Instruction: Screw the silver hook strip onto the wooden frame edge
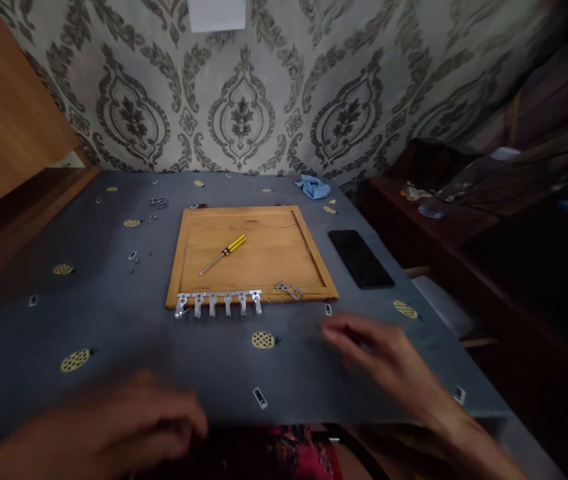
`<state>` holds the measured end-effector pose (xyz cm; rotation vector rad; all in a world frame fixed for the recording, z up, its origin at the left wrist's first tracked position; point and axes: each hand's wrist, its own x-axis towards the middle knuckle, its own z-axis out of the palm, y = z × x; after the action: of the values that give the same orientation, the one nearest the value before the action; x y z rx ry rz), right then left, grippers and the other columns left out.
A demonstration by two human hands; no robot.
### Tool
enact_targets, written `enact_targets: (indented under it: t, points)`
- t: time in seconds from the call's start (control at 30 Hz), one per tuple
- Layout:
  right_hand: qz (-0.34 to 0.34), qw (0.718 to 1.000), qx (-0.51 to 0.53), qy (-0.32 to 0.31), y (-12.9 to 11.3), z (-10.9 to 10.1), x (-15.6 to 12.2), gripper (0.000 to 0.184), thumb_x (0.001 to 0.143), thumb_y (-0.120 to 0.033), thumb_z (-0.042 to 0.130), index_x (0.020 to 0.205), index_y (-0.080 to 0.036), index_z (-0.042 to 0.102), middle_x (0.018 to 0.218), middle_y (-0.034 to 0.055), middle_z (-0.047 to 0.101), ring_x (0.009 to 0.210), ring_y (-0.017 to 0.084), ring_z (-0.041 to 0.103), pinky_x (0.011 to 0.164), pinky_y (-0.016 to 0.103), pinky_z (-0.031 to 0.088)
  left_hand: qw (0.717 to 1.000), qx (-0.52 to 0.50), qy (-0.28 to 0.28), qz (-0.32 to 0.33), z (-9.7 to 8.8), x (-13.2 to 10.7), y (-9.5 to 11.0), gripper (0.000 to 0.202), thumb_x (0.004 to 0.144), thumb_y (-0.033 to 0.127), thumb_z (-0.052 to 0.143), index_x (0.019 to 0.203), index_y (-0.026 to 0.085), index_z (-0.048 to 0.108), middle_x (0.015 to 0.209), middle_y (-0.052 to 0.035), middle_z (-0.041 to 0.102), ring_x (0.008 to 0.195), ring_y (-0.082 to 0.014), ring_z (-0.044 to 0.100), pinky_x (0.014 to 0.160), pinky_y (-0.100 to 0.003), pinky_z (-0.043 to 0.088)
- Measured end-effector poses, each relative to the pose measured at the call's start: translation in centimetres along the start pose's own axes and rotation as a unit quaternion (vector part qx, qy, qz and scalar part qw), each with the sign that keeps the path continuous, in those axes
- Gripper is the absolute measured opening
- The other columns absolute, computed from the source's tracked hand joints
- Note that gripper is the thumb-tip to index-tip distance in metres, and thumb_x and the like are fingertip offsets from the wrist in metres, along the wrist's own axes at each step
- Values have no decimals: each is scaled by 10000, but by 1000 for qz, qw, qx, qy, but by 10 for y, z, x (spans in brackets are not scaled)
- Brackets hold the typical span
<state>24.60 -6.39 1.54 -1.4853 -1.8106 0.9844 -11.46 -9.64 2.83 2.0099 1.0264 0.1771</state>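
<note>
My left hand (144, 417), blurred, is over the near left edge of the table, fingers loosely curled and apart, with nothing visible in it. My right hand (374, 347) hovers off the near right corner of a framed wooden panel (244, 273); a gap shows between its thumb and fingers, and it appears to hold nothing. Several silver metal hinges (228, 303) stand in a row along the panel's near edge. One more hinge (289, 290) lies on that edge at the right. A yellow and black screwdriver (234, 245) rests diagonally on the panel.
A black phone (361, 259) lies right of the panel on the grey pineapple-print tablecloth (114, 313). Behind it is a crumpled blue cloth (314, 187). Small screws (152, 219) and a metal piece (159, 202) lie to the left. A patterned wall (244, 87) stands behind.
</note>
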Motion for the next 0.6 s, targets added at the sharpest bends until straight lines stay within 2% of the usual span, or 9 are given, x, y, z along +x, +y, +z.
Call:
enact_targets:
  t: [0.03,0.07,0.1,0.13,0.2,0.27,0.37,0.47,0.6]
  points:
    - [-1,997,-28,74,-2,1,18,347,842,-538,573,879,-209,676,758,46,676,631,155,612,539,256,495,1000,2,-5,8,-15,15,11,203,916,363,526,1040,351,686,878,35,718,813,-150,651,755,-232,510]
    - [-4,992,-47,119,-1,4,32,374,829,-546,584,937,-197,661,729,41,657,619,157,595,540,264,485,999,-1,37,10,-29,32,19,224,931,351,486,1050,329,674,879,23,714,824,-156,651,770,-248,508]
    - [-5,991,-48,127,2,9,44,405,818,-543,599,1004,-185,638,720,34,643,609,156,585,540,267,481,995,-11,94,14,-40,49,23,233,934,348,466,1053,299,661,875,11,709,817,-158,652,747,-251,508]
    - [-2,992,-45,120,5,14,52,430,814,-533,608,1057,-178,612,725,29,639,615,157,588,548,270,484,992,-22,126,19,-48,65,24,231,932,351,464,1042,275,652,843,6,700,776,-153,651,690,-239,503]
    - [-1,995,-51,89,13,22,60,399,811,-501,620,1049,-182,606,712,17,628,601,153,582,547,270,480,981,-59,185,17,-56,92,19,214,918,335,470,1023,230,624,794,-3,683,726,-144,648,636,-227,495]
    - [-1,996,-71,63,18,26,62,290,824,-460,612,934,-193,640,697,15,627,591,149,574,551,269,467,971,-87,223,20,-57,110,11,202,905,328,478,1020,213,597,768,0,661,681,-133,634,577,-212,482]
    - [-1,997,-66,50,23,27,60,245,850,-423,586,796,-197,665,697,24,638,608,148,574,572,272,455,964,-75,254,29,-53,124,2,199,901,307,477,1024,203,593,785,-2,648,727,-135,636,596,-212,486]
    - [18,998,9,59,25,33,57,252,832,-436,616,763,-199,664,713,24,648,637,149,582,584,269,459,966,-25,256,38,-48,131,2,182,914,290,472,1023,204,591,810,-3,658,759,-136,641,642,-222,491]
    - [44,993,80,71,24,49,51,244,772,-419,697,681,-200,639,617,-10,595,558,122,527,513,243,418,963,79,245,84,-42,138,5,159,939,241,454,1038,211,575,904,-15,659,842,-150,635,757,-265,491]
